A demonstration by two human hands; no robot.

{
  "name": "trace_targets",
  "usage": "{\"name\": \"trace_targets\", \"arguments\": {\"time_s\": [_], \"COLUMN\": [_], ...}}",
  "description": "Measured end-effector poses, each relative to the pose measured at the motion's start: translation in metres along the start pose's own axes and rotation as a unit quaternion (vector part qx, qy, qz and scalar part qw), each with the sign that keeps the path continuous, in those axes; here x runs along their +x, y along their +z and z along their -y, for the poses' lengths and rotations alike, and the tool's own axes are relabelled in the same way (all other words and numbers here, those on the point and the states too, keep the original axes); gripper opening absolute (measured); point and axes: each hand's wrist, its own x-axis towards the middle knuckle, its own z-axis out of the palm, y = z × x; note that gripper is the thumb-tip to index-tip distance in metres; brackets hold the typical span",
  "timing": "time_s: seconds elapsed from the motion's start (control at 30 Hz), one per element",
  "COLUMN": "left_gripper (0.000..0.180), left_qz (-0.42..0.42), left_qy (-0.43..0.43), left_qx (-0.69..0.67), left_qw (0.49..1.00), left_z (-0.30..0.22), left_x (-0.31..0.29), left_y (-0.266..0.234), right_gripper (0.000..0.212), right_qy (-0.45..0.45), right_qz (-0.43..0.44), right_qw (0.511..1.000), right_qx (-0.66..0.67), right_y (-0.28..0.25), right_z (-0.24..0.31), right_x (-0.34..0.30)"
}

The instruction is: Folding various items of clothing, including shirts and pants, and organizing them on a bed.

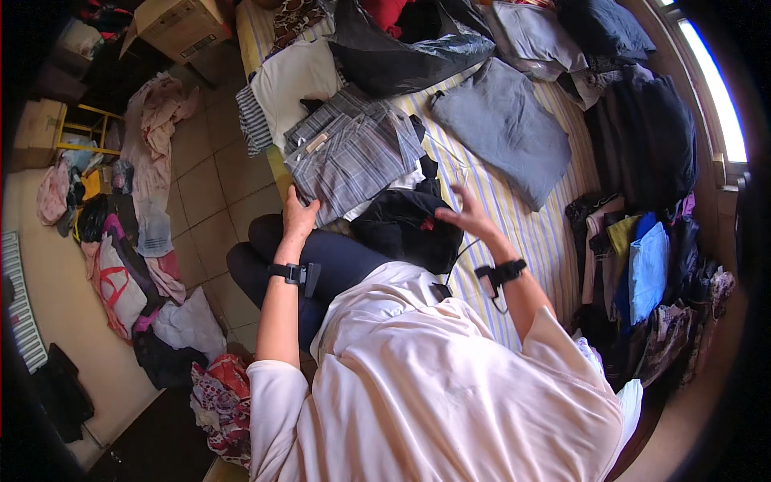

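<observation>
Head view is showing a plaid garment (353,153), upper centre; left hand (300,217) is touching its lower corner, grip unclear. Right hand (472,218) is hovering, fingers wide. Arranging seems the step, probably needing both hands next.

A cardboard box (183,32) and a yellow frame (88,149) are at left, a bright window (713,88) at right.

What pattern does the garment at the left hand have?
The garment is grey plaid; head view shows it.

Hands (301,217) at plaid garment (353,153), black cloth (401,225), striped sheet (538,249)
</observation>
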Motion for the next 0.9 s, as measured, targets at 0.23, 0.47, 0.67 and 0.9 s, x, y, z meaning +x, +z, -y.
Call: {"name": "trace_targets", "arguments": {"time_s": [0.23,0.47,0.67,0.9], "left_gripper": [0.068,0.058,0.056,0.049], "left_qz": [-0.021,0.001,-0.017,0.048], "left_qy": [0.039,-0.002,0.100,-0.025], "left_qx": [-0.045,-0.180,-0.128,-0.258], "left_qw": [0.998,0.984,0.987,0.965], "left_z": [0.025,0.014,0.081,0.029], "left_x": [-0.017,-0.043,-0.019,-0.054], "left_y": [0.000,-0.016,-0.004,-0.049], "right_gripper": [0.062,0.057,0.060,0.076], "right_qy": [0.102,0.175,0.014,0.024], "right_qz": [0.104,0.195,0.154,0.044], "right_qw": [0.988,0.876,0.897,0.936], "right_qx": [0.042,0.404,0.413,0.348], "right_y": [0.053,-0.030,-0.051,0.041], "right_z": [0.004,0.050,0.156,0.148], "right_x": [-0.048,-0.067,-0.039,0.068]}}
